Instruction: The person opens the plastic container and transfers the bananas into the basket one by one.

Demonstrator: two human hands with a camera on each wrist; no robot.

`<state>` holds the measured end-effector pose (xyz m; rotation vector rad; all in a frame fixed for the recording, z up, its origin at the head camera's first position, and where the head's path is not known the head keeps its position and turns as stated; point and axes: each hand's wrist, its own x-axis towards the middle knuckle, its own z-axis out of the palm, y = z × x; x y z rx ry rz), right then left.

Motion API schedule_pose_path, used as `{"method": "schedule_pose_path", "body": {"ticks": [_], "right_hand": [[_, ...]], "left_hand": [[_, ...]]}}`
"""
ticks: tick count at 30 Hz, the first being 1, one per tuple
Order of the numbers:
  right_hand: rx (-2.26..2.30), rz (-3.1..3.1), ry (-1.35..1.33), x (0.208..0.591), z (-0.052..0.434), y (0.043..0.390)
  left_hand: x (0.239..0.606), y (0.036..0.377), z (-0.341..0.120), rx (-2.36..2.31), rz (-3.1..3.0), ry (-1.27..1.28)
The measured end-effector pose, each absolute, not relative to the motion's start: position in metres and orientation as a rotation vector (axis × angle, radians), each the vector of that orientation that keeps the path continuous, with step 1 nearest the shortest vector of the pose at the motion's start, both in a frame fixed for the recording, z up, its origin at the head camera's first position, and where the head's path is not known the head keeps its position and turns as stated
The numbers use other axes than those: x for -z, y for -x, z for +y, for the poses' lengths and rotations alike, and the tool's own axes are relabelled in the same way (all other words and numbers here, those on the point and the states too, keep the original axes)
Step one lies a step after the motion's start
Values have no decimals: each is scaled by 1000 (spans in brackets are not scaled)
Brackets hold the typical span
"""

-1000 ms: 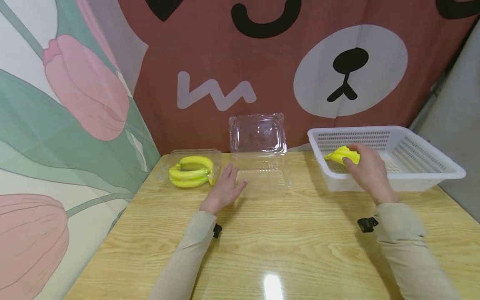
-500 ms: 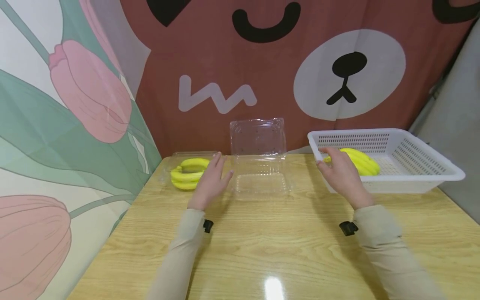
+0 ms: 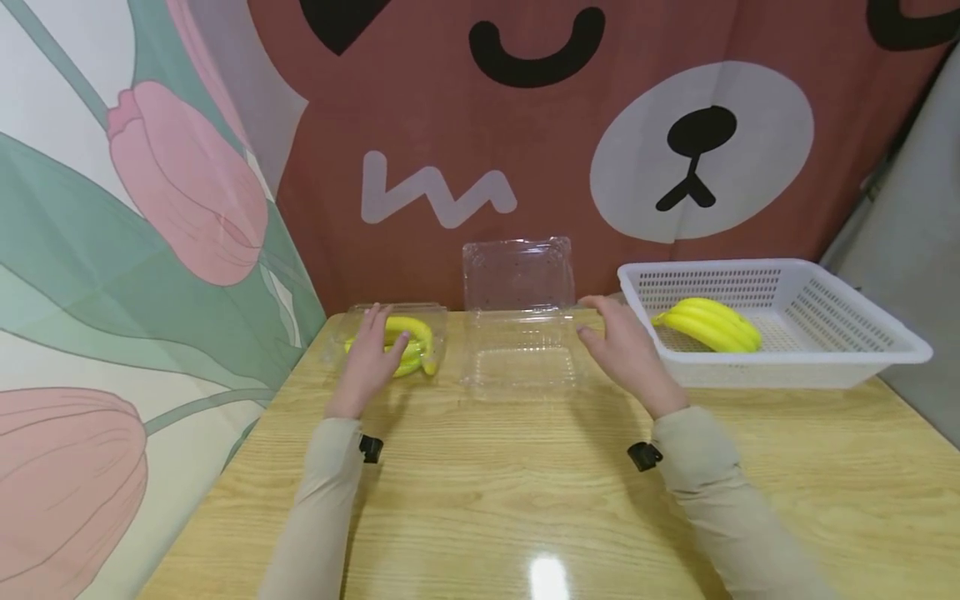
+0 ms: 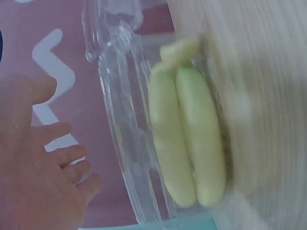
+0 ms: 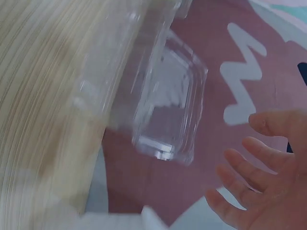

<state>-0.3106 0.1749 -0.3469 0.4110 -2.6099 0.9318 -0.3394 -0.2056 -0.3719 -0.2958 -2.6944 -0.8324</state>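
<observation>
A closed clear plastic box (image 3: 352, 327) with a yellow banana bunch (image 3: 415, 342) inside sits at the table's far left. My left hand (image 3: 369, 354) hovers over it with fingers spread, holding nothing; the left wrist view shows the bananas (image 4: 187, 143) under the clear lid (image 4: 125, 139). An empty clear clamshell box (image 3: 519, 350) stands open in the middle, its lid (image 3: 517, 273) upright against the backdrop. My right hand (image 3: 621, 348) is open just right of it. The right wrist view shows that lid (image 5: 170, 110) beyond my fingers (image 5: 249, 167).
A white perforated basket (image 3: 847, 350) at the right holds another banana bunch (image 3: 708, 323). The wooden table (image 3: 525, 500) ends at a printed cloth backdrop behind and a tulip-print cloth on the left.
My right hand let go of the banana bunch in the basket and moved left to the open clamshell. My left hand moved left over the closed banana box.
</observation>
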Motion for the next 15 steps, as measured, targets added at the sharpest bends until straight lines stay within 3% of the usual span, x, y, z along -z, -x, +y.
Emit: {"method": "schedule_pose_path", "body": {"ticks": [15], "right_hand": [[-1157,-2618,-545,357,68,328]], "left_hand": [[380,344,-253,811,-2692,278]]}}
